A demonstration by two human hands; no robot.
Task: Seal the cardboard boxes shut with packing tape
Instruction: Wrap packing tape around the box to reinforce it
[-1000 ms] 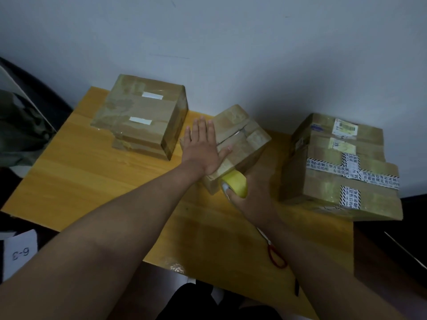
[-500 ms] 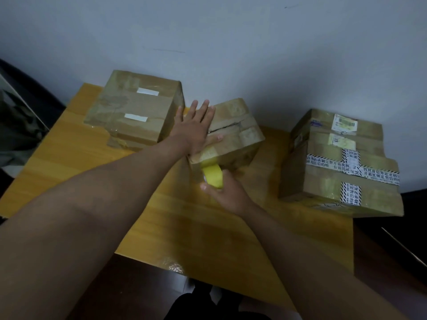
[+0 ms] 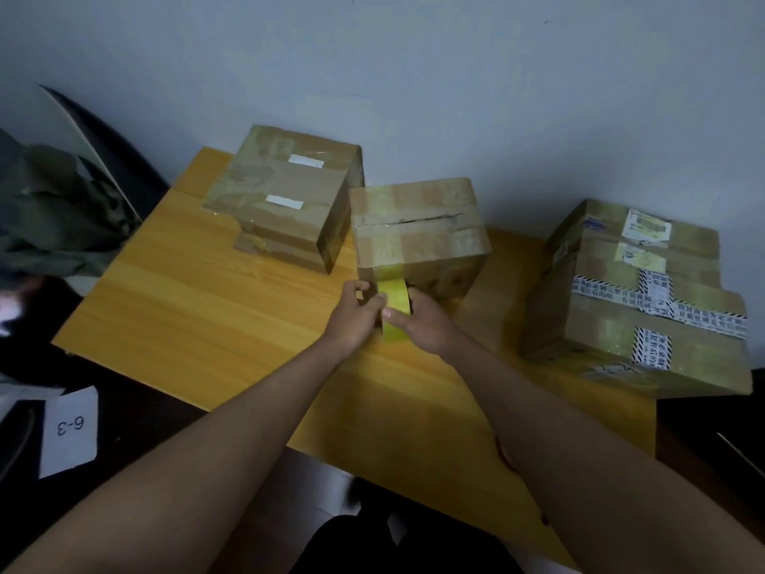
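The middle box (image 3: 418, 234) is the one being worked on: a yellowish strip of tape runs across its top over the flap seam, which shows as a dark slit, and down its front face to the yellow tape roll (image 3: 394, 308) held just in front of it, low over the wooden table (image 3: 215, 308).

The left hand (image 3: 358, 314) curls its fingers against the roll's left side, pinching at the strip, while the right hand (image 3: 418, 321) grips the roll from the right, thumb on top. My guess is the strip is about to be parted from the roll. That calls for a firm tear or a cutter, and I can't make one out on the table.

To the left, the far left box (image 3: 285, 196) sits close beside the middle one, already taped, on a flatter carton. A paper slip marked 6-3 (image 3: 70, 428) lies off the table's left edge. The right box (image 3: 637, 296), banded in printed tape, stands well apart. Nothing crowds the hands.
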